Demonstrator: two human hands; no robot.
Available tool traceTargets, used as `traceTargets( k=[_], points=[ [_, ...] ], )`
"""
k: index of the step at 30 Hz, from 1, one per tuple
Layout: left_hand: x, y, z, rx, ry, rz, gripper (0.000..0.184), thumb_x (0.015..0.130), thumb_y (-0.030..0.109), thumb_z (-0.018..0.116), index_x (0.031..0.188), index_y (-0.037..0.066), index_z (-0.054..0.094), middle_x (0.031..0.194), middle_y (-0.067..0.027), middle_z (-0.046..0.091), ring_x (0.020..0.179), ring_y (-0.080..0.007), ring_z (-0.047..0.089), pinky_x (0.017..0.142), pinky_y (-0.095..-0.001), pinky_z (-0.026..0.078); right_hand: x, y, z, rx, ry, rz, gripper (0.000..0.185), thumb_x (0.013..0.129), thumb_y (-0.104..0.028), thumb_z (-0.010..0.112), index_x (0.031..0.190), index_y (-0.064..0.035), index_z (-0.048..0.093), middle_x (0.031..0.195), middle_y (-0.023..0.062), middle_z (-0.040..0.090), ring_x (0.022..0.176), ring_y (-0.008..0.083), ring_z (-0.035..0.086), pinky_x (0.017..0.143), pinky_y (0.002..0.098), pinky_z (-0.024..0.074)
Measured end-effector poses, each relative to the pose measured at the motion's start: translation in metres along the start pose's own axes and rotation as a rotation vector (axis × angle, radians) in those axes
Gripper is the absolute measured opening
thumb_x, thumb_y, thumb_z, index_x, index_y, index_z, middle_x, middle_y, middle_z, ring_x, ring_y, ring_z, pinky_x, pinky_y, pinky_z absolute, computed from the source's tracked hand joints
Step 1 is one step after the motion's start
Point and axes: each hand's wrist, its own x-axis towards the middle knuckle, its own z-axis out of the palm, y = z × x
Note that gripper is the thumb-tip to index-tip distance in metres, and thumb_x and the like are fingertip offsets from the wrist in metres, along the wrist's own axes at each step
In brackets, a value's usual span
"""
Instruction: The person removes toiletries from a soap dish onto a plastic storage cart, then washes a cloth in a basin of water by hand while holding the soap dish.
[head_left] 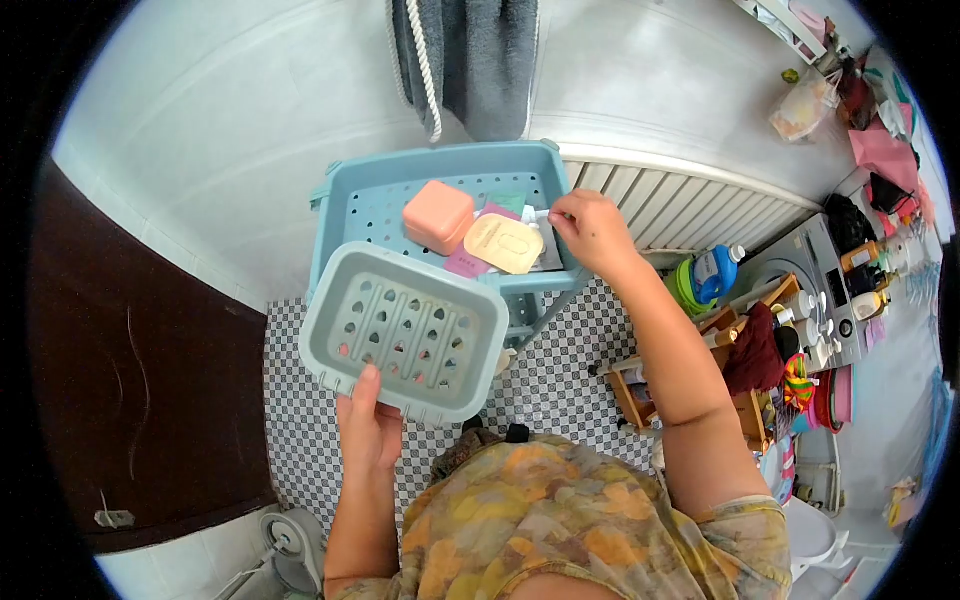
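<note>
My left hand [368,425] grips the near edge of a pale grey-green plastic basket [490,345], thumb over the rim. The basket is tilted, showing its slotted, perforated bottom, and it covers the front left of a blue plastic shelf tray [345,180]. In that tray lie a coral-pink box [438,215] with rounded corners, a cream oval-lidded container [504,244], and several flat packets, among them a purple packet [465,264] and a green one [506,203]. At the tray's right edge, my right hand [592,232] has its fingers pinched together; what they hold, if anything, is hidden.
A grey towel [490,70] hangs above the tray, and a white radiator [690,205] runs behind it. To the right stand a blue bottle [715,272], a wooden rack [750,410] with bottles, and a washing machine [815,265]. A dark door [150,360] is at the left.
</note>
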Motion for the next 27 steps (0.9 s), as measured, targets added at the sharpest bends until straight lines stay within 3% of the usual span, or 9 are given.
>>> traceTargets(
  k=[3, 5, 7, 9, 10, 12, 17, 27],
  points=[
    [0.002, 0.000, -0.002, -0.040, 0.011, -0.020, 0.050, 0.083, 0.020, 0.049, 0.126, 0.004, 0.030, 0.120, -0.0124, 0.044, 0.106, -0.0244, 0.047, 0.084, -0.0405, 0.042, -0.016, -0.014, -0.021, 0.190, 0.006, 0.147, 0.015, 0.077, -0.017, 0.055, 0.071, -0.0047, 0.060, 0.069, 0.0113, 0.056, 0.067, 0.0252, 0.054, 0.059, 0.0344, 0.0417],
    [0.003, 0.001, -0.001, -0.076, 0.008, -0.049, 0.050, 0.083, 0.015, 0.050, 0.126, 0.003, 0.029, 0.119, -0.0122, 0.044, 0.105, -0.0223, 0.048, 0.083, -0.0375, 0.045, -0.029, -0.036, -0.058, 0.470, -0.309, 0.382, 0.019, 0.082, -0.018, 0.052, 0.072, -0.0025, 0.057, 0.063, 0.0064, 0.054, 0.063, 0.0158, 0.052, 0.057, 0.0297, 0.0408],
    [0.003, 0.001, 0.002, -0.083, -0.021, -0.055, 0.051, 0.083, 0.016, 0.049, 0.127, 0.003, 0.028, 0.119, -0.0119, 0.044, 0.106, -0.0233, 0.047, 0.084, -0.0396, 0.044, -0.048, -0.047, -0.081, 0.858, -0.270, 0.290, 0.016, 0.083, -0.014, 0.051, 0.075, -0.0016, 0.055, 0.066, 0.0021, 0.053, 0.066, 0.0084, 0.049, 0.059, 0.0239, 0.0400],
    [0.006, -0.003, 0.002, -0.095, -0.029, -0.048, 0.051, 0.083, 0.017, 0.049, 0.127, 0.003, 0.028, 0.119, -0.0119, 0.043, 0.106, -0.0240, 0.047, 0.085, -0.0411, 0.043, -0.064, -0.066, -0.115, 1.067, -0.159, 0.186, 0.008, 0.079, -0.005, 0.053, 0.086, -0.0006, 0.055, 0.074, 0.0020, 0.055, 0.070, 0.0077, 0.050, 0.063, 0.0217, 0.0401],
    [0.007, -0.004, 0.003, -0.113, -0.027, -0.037, 0.051, 0.083, 0.017, 0.049, 0.127, 0.003, 0.028, 0.119, -0.0119, 0.043, 0.107, -0.0246, 0.046, 0.086, -0.0425, 0.041, -0.071, -0.074, -0.133, 1.100, -0.090, 0.167, 0.014, 0.076, 0.000, 0.054, 0.089, 0.0007, 0.057, 0.077, 0.0036, 0.057, 0.069, 0.0080, 0.051, 0.061, 0.0221, 0.0404],
    [0.004, -0.002, 0.013, -0.094, -0.037, -0.053, 0.050, 0.083, 0.019, 0.048, 0.127, 0.003, 0.028, 0.120, -0.0118, 0.043, 0.108, -0.0248, 0.045, 0.087, -0.0432, 0.040, -0.083, -0.079, -0.157, 1.104, 0.053, -0.095, 0.012, 0.072, -0.005, 0.053, 0.077, -0.0003, 0.063, 0.070, 0.0080, 0.060, 0.053, 0.0141, 0.052, 0.048, 0.0244, 0.0386],
    [0.004, -0.010, 0.021, -0.054, -0.068, -0.048, 0.048, 0.085, 0.026, 0.045, 0.127, 0.007, 0.032, 0.121, -0.0122, 0.042, 0.107, -0.0259, 0.045, 0.089, -0.0442, 0.037, -0.113, -0.093, -0.190, 1.166, 0.124, -0.433, 0.012, 0.073, -0.004, 0.053, 0.080, -0.0008, 0.062, 0.070, 0.0069, 0.059, 0.053, 0.0131, 0.052, 0.048, 0.0238, 0.0382],
    [0.003, -0.022, 0.049, -0.004, -0.151, -0.151, 0.053, 0.083, 0.032, 0.049, 0.126, 0.006, 0.033, 0.122, -0.0126, 0.042, 0.108, -0.0283, 0.044, 0.090, -0.0454, 0.037, -0.155, -0.109, -0.202, 1.269, 0.096, -0.558, 0.012, 0.073, -0.004, 0.054, 0.084, -0.0018, 0.059, 0.071, 0.0047, 0.057, 0.054, 0.0111, 0.051, 0.048, 0.0225, 0.0374]
  ],
)
